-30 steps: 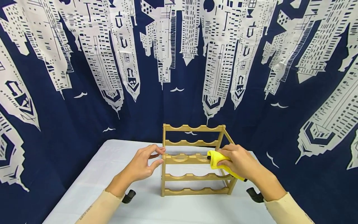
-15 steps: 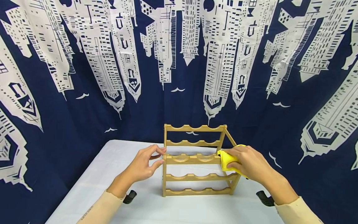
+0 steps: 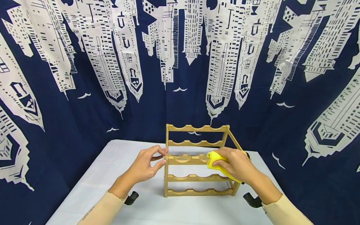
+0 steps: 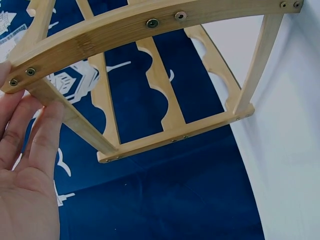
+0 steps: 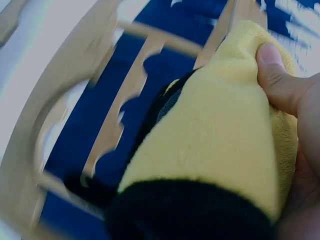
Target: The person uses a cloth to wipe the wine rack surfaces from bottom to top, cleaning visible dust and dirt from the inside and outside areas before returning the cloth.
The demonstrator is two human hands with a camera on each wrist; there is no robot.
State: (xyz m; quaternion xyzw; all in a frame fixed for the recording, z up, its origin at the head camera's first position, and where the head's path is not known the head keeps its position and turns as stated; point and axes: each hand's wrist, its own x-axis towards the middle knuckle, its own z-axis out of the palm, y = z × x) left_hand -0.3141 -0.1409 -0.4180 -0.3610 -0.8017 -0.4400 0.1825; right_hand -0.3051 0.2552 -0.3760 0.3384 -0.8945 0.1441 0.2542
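A light wooden wine rack (image 3: 194, 178) with scalloped rails stands on the white table. At its left upper front corner my left hand (image 3: 149, 164) holds the frame, thumb and fingertips at the post. The left wrist view shows the fingers (image 4: 46, 132) against the corner of the wooden frame (image 4: 107, 35). My right hand (image 3: 234, 162) grips a folded yellow cloth (image 3: 215, 161) with a dark edge, at the right part of the upper front rail. The thumb (image 5: 275, 75) presses on the cloth (image 5: 215, 120) in the right wrist view.
The white-covered table (image 3: 118, 162) runs under and around the rack. Behind it hangs a dark blue curtain (image 3: 152, 122) with white city buildings. Black wrist mounts sit below the left wrist (image 3: 131, 198) and right wrist (image 3: 252, 200).
The right hand with the yellow cloth slides right to the end of the upper front rail, then back left along it. My left hand stays at the rack's corner.
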